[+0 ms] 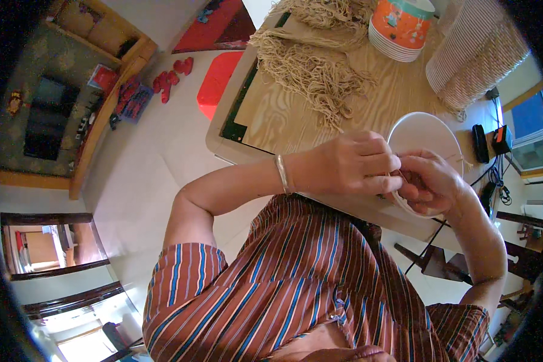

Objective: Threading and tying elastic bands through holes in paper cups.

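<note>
A white paper bucket [425,130] is tipped at the table's near right edge, its mouth toward me. Over its rim my left hand [368,163], with a bracelet on the wrist, is closed in a pinch. My right hand [428,181] reaches across the bucket's mouth with its fingers curled, and its fingertips meet the left ones. Between them a thin strand of cord shows in part; the fingers hide most of it. A short tan cord end [466,163] sticks out at the bucket's right side.
Loose bundles of tan cord [311,72] lie on the wooden table [277,130]. Behind stand stacked orange-printed paper buckets [398,30] and a long stack of buckets with cords [473,54]. Black adapters [502,140] and cables lie at right. A red stool [219,84] stands left of the table.
</note>
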Tool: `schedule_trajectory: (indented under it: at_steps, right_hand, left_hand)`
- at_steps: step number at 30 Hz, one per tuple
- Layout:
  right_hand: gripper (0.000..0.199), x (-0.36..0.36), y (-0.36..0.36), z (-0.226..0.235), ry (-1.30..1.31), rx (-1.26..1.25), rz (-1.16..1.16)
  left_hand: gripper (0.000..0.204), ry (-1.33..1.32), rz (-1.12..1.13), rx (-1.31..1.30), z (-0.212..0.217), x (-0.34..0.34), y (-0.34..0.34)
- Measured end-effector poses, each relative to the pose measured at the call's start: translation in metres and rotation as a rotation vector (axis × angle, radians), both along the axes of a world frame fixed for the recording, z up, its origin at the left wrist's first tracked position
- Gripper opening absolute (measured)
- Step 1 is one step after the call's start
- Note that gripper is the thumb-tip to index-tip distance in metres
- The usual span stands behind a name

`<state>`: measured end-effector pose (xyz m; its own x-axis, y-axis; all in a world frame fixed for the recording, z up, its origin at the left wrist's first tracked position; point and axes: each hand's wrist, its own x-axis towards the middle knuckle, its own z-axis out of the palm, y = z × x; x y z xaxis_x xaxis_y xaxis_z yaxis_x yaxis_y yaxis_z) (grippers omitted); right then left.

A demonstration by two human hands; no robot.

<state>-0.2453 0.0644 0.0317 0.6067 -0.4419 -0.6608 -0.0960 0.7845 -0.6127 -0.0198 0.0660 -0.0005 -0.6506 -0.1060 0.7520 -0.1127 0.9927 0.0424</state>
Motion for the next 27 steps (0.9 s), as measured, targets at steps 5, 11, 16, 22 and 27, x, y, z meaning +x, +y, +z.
schedule_trajectory:
  at_steps: [5,11,16,22,27]
  right_hand:
    - [0.021,0.0037,0.0022,0.0029,-0.042,0.054,-0.051]
    - [0.02,0.0044,0.0038,0.0032,-0.036,0.056,-0.047]
    - [0.02,0.0044,0.0065,0.0011,-0.058,0.021,-0.035]
    - [0.022,0.0058,0.0063,0.0043,0.021,-0.018,0.018]
    - [0.022,0.0035,0.0066,0.003,-0.024,-0.023,0.013]
  left_hand:
    - [0.022,-0.012,0.008,-0.059,-0.0026,-0.0049,0.0016]
    - [0.02,-0.034,0.0,-0.061,-0.0065,-0.0028,0.0039]
    - [0.02,0.014,-0.064,-0.049,-0.0065,-0.0022,0.0032]
    - [0.023,-0.023,-0.114,-0.048,-0.0044,-0.0022,-0.0026]
    - [0.023,0.01,-0.067,-0.036,-0.0079,-0.0046,-0.0019]
